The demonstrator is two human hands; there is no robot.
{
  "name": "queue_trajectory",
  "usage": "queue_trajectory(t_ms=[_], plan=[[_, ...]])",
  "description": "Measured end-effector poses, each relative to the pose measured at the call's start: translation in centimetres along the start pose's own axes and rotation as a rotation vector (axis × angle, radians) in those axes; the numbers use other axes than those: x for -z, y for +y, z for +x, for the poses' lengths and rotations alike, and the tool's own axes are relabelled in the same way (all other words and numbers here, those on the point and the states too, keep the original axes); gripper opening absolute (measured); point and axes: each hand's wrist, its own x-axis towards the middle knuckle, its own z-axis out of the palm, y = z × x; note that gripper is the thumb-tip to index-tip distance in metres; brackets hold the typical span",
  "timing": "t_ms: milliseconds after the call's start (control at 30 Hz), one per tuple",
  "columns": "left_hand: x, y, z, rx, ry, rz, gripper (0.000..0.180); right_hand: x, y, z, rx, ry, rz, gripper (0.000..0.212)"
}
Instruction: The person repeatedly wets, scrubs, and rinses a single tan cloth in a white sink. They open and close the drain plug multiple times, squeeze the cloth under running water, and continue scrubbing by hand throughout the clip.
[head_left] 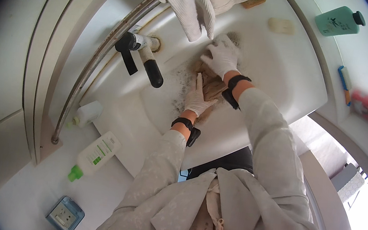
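A crumpled brown cloth lies in the smooth white sink beside speckled foam. The thin-gloved left hand rests on its near side, fingers extended and apart. The gloved right hand covers the far side, fingers curved; whether they grip cannot be told. A ribbed pale towel is cut off at the top.
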Motion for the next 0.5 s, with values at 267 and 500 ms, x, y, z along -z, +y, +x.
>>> queue_trajectory(t_ms=[267, 500], plan=[[-8.2, -6.1, 4.1, -0.020, -0.001, -0.093, 0.089, -2.1, -1.9, -10.6, 0.341, -0.413, -0.014, 0.019], [-5.4, -3.5, 3.2, 0.169, -0.119, 0.167, 0.072, -4.3, -0.5, -3.4, 0.071, -0.224, -0.004, 0.024]])
